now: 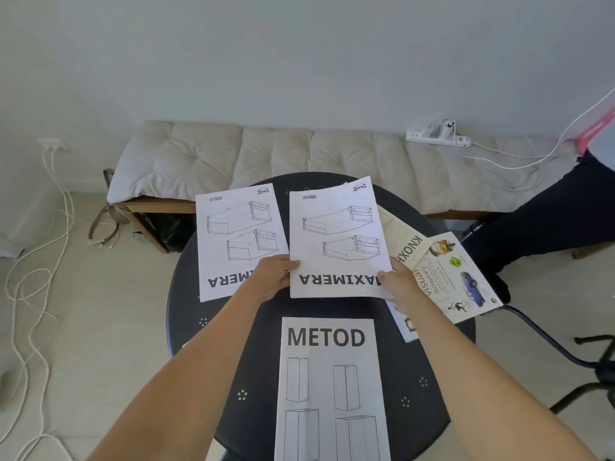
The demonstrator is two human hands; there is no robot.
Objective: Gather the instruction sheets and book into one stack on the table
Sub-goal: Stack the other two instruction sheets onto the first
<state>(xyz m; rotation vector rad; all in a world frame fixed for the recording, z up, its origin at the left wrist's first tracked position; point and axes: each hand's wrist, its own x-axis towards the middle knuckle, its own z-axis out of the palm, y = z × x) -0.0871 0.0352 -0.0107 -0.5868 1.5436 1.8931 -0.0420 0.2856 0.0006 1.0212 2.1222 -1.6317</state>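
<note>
MAXIMERA sheet (336, 241) pinched between left hand (271, 277); right hand (401, 284).

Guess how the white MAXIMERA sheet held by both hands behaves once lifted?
The white MAXIMERA sheet in the middle looks thin, so probably floppy and light. With the left hand and right hand only at its near edge, the far end likely droops. It may slide easily on the round black table.

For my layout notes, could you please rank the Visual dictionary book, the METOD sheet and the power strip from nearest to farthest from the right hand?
From the right hand:
1. Visual dictionary book, just right, partly under it.
2. METOD sheet, nearer the person.
3. Power strip, on the far cushion.
</note>
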